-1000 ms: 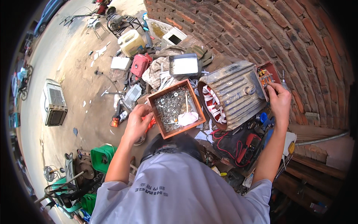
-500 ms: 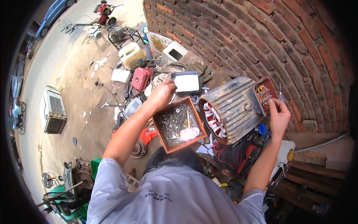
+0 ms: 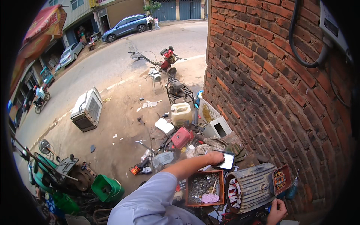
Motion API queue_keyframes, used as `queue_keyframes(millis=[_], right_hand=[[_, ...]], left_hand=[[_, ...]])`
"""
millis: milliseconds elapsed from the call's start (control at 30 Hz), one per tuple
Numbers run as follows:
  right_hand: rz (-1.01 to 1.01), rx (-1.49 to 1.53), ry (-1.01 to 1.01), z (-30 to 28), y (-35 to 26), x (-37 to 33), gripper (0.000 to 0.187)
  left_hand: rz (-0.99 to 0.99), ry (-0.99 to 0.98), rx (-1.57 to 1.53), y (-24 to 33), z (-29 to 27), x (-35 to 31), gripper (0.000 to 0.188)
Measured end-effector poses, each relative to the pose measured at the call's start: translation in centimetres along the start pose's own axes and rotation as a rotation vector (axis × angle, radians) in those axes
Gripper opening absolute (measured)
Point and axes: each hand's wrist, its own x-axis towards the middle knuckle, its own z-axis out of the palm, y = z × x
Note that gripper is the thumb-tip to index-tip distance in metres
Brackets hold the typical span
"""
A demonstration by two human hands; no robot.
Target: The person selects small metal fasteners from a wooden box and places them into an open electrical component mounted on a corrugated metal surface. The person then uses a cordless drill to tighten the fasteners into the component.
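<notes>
My left hand [image 3: 215, 158] is closed, its fingers curled at the left edge of a shallow dark-rimmed tray [image 3: 228, 161] with a bright inside. Whatever it may grip is hidden. Below it sits a reddish-brown box [image 3: 187, 204] of small loose hardware, with a pink cloth [image 3: 210, 198] inside. A ribbed motor housing [image 3: 252, 187] with red-and-white windings lies to its right. My right hand [image 3: 276, 213] is low at the right, below a small red box [image 3: 288, 183] of orange parts. Its fingers are bent together; anything between them cannot be made out.
A brick wall [image 3: 270, 101] rises on the right, with a blue thin-nozzled bottle [image 3: 292, 190] near its foot. Beyond the tray lie a red fuel can [image 3: 182, 137] and a cream jerrycan [image 3: 181, 114]. A green bucket [image 3: 107, 188] and white appliance [image 3: 87, 109] stand left.
The view has tipped up toward the street. My right hand has left the small red box and moved down toward me. My left hand stays by the shallow tray.
</notes>
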Motion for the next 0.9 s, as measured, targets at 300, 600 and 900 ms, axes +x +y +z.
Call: queue_keyframes(millis=[300, 600, 900], right_hand=[[-0.079, 0.104, -0.051, 1.6, 0.3, 0.2, 0.023], [-0.049, 0.081, -0.066, 1.6, 0.9, -0.6, 0.022], [-0.040, 0.064, -0.063, 1.2, 0.2, -1.8, 0.023]], left_hand=[[-0.028, -0.073, 0.069, 0.9, -1.7, -0.2, 0.022], [-0.005, -0.086, -0.002, 0.7, -1.1, -0.1, 0.024], [0.047, -0.080, -0.017, -1.1, 1.6, 1.5, 0.018]])
